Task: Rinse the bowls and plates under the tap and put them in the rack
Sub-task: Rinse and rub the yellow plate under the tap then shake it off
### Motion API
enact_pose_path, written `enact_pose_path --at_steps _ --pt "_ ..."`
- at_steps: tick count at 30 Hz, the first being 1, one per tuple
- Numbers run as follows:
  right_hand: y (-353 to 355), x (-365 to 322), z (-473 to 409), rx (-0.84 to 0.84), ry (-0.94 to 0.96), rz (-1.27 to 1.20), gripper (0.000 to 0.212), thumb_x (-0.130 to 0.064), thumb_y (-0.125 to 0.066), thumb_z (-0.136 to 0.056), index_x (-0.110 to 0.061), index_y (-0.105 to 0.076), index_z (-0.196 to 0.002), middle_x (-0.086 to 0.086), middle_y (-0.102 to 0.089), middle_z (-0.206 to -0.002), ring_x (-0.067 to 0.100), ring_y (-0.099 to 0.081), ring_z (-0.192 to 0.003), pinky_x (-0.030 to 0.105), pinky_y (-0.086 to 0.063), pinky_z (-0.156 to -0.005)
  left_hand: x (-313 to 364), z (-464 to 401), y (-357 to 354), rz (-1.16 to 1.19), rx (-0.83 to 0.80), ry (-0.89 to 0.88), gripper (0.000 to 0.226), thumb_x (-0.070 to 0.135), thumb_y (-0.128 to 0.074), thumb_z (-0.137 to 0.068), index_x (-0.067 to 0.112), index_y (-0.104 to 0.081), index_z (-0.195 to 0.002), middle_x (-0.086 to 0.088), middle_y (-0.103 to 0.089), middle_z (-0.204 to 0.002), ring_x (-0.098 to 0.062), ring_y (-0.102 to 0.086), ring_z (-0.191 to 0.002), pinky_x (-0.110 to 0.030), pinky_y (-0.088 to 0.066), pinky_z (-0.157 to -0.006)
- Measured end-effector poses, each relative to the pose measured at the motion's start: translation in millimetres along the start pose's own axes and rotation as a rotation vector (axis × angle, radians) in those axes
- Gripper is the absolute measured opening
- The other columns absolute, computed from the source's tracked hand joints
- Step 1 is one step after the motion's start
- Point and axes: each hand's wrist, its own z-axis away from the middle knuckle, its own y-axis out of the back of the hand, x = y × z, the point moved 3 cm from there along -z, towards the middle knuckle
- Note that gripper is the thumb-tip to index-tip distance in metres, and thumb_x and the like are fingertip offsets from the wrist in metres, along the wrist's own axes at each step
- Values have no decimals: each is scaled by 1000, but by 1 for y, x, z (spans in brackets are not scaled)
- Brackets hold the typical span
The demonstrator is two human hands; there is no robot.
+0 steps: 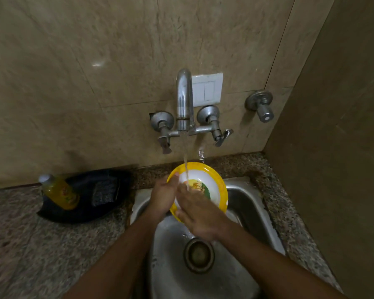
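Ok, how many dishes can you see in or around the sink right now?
1: a yellow-rimmed white plate, tilted under the running tap over the steel sink, gripped by the left hand while the right hand rubs its face. No rack is in view, and other dishes may be out of frame.

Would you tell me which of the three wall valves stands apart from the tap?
The lone valve far right, beside the corner; the other two flank the spout.
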Motion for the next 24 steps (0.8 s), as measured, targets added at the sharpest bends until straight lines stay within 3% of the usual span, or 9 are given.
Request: enact_pose_path --at_steps 2,5,7,9,11,16,20,22,24 --pt "-3 2 9 -26 109 12 81 -63 -3 -94 -14 -14 -158 0 -3 -164 16 -2 -151 39 -3 -124 -4 1 1 30 -16 52 42 64 -63 -74 28 -77 -90 -7 -77 -90 -27 -71 -94 -53 -53 -92" --pt "1 19 6 -24 -49 97 88 -70 7 -90 -18 -6 -159 -2 2 -165 23 -2 -153 49 -12 -121 -7 5 -2 45 -37 108 27 43 -63 -89 21 -77 -82 -6 -77 -91 -28 -71 -94 -49 -53 -94" --pt "0 6 5 -67 -36 40 94 -71 9 -85 -14 -3 -158 4 4 -165 24 2 -153 48 -6 -123 -7 2 -2 20 -53 93 33 55 -64 -81 25 -77 -85 -5 -77 -92 -26 -71 -95 -50 -52 -96" --pt "3 -6 9 -44 62 14 87 -65 2 -93 -9 -17 -157 9 -14 -164 23 -12 -152 44 -10 -123 -6 -1 1 12 -59 106 44 63 -65 -73 24 -77 -89 -9 -77 -93 -30 -71 -95 -55 -51 -95" --pt "8 6 5 15 8 55 81 -60 -1 -98 -9 -29 -154 9 -28 -160 26 -29 -147 45 -24 -118 -4 3 4 52 -24 142 36 46 -64 -87 13 -76 -84 -14 -76 -92 -34 -71 -95 -54 -53 -93" --pt "-1 -11 3 -105 53 -24 94 -66 8 -86 -7 -10 -157 12 -3 -165 24 -2 -152 38 2 -120 -7 1 7 -9 -67 144 47 59 -66 -73 16 -78 -88 -10 -77 -92 -30 -71 -95 -53 -52 -95" --pt "-1 15 1 -56 -45 132 81 -62 0 -92 -17 -11 -158 0 -7 -165 25 -9 -152 48 -15 -121 -3 10 6 11 -45 150 29 38 -63 -92 13 -77 -88 -13 -77 -89 -32 -72 -91 -54 -53 -92" --pt "-6 6 3 -2 -59 141 74 -54 -13 -99 -8 -24 -155 10 -19 -163 33 -20 -149 53 -25 -118 5 9 5 -34 -40 66 34 47 -64 -83 16 -77 -83 -11 -76 -84 -31 -72 -89 -51 -53 -92" --pt "-13 7 10 27 7 113 67 -46 -22 -101 -8 -25 -155 12 -21 -162 29 -20 -149 47 -19 -121 15 8 12 -78 8 -6 45 54 -62 -80 11 -74 -82 -15 -74 -80 -31 -71 -83 -46 -55 -87"
